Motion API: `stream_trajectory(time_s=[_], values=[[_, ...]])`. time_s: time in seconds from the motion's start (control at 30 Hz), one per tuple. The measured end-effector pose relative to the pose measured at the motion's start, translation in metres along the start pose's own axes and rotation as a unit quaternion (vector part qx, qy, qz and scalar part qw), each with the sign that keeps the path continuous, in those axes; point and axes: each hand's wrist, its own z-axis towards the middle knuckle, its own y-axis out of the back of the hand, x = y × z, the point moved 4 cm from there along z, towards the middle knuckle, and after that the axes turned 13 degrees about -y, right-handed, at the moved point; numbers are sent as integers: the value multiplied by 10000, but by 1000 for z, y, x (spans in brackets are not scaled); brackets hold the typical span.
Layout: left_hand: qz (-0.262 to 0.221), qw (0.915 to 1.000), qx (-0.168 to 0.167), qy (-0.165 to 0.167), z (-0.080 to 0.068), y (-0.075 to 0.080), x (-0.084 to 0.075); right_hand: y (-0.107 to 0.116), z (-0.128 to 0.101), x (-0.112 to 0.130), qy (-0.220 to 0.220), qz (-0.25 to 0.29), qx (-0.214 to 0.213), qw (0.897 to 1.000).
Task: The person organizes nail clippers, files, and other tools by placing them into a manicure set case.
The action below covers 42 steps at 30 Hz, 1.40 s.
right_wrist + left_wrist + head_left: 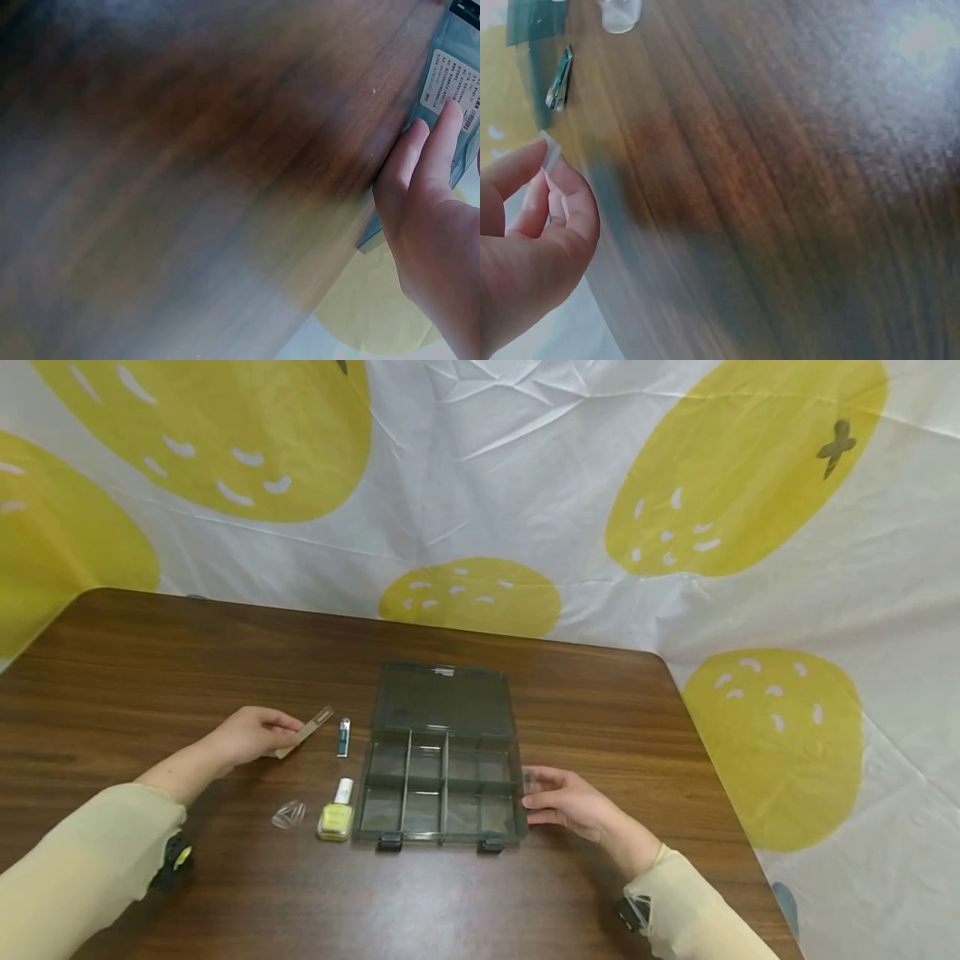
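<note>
My left hand (258,732) pinches a flat beige strip (306,732), shaped like a nail file, between thumb and fingers above the table. Just right of it lies a nail clipper (343,738), also seen in the left wrist view. An uncovered dark translucent compartment box (444,835) has its lid (444,697) laid back. At the box's right wall is my right hand (566,802); in the right wrist view its extended fingers (439,146) touch the side beside a white label (454,86). The box compartments look bare.
Left of the box stands a bottle of yellow nail polish (335,821) with a white cap. Beside it is a small clear plastic piece (288,814). The brown wooden table (585,693) ends at a white curtain (480,468) with yellow fruit shapes.
</note>
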Motion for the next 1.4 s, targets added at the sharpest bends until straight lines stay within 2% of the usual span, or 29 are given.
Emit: stream_trajectory(time_s=[0.33,0.73,1.03,1.27,1.4], values=[[-545,9982,159,194,3,4,-11,-4,0,0,41,143,111,9998],[-752,9955,576,-18,12,-4,-33,-4,-1,1,-26,176,57,9998],[-912,9913,944,-109,26,-17,-49,-1,0,3,-49,190,89,9998],[-1273,9848,1173,-154,41,-30,-64,1,0,1,-79,213,45,9997],[-1223,9829,1359,-221,46,-40,-70,2,-1,-1,-97,228,35,9997]])
